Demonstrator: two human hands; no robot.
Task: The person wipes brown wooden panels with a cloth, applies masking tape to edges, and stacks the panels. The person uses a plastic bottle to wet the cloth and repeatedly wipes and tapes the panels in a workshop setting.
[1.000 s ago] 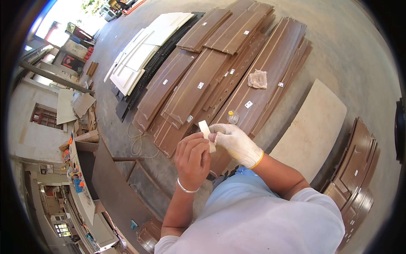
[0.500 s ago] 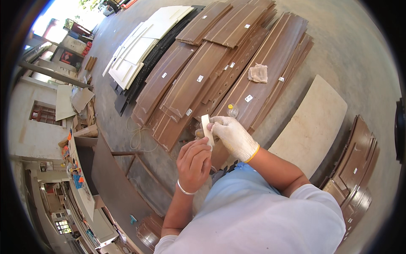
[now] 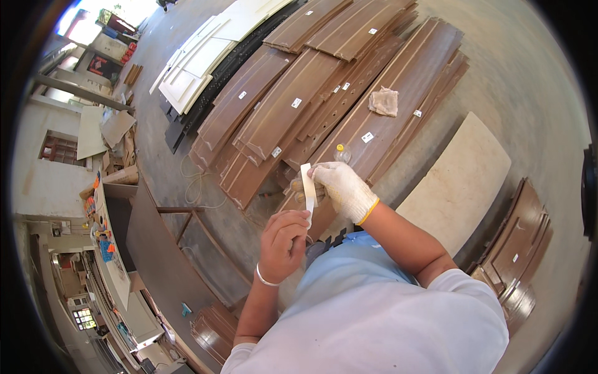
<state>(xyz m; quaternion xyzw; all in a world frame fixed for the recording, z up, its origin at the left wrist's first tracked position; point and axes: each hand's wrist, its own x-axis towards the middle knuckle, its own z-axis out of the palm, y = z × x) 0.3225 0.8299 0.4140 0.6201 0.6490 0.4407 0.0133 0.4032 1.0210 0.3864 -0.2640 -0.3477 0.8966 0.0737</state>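
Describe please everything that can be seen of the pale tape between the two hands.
The pale tape looks papery: a cream band above, a narrower white strip below. It stands nearly upright in the air, in front of brown panels. The gloved right hand holds its upper part; the bare left hand pinches its lower end.

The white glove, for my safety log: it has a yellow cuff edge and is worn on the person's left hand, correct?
Wrong hand: the head view shows the white glove on the right hand; the left hand is bare. The yellow cuff edge is correct.
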